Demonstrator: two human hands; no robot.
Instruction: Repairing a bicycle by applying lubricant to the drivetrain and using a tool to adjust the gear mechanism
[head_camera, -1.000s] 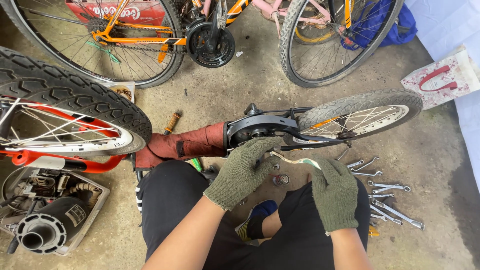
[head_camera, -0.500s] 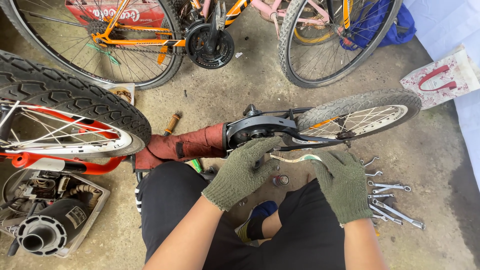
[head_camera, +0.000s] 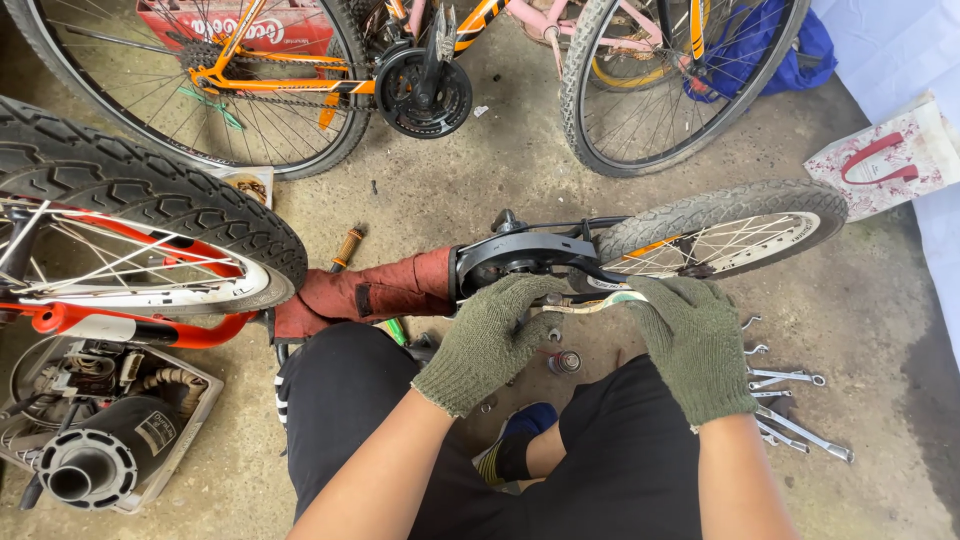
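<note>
A small bicycle lies on its side in front of me, with a black chain guard (head_camera: 520, 250) and a small rear wheel (head_camera: 720, 232). Both my hands wear green knit gloves. My left hand (head_camera: 490, 335) rests on the lower edge of the chain guard near the crank. My right hand (head_camera: 693, 345) grips the far end of a thin curved metal piece (head_camera: 590, 305) that runs between the two hands, just under the wheel. A dark red padded cover (head_camera: 375, 290) wraps the bike's frame to the left.
Several wrenches (head_camera: 790, 400) lie on the concrete at the right. A small metal part (head_camera: 565, 361) sits on the ground between my knees. A big tyre (head_camera: 150, 215) and a tray holding an engine part (head_camera: 95, 445) are at the left. Upright bicycles (head_camera: 420, 70) stand behind, a paper bag (head_camera: 880, 160) at right.
My right hand has moved up and right from over my lap to the wheel, taking hold of the curved metal piece. My left hand stays on the chain guard.
</note>
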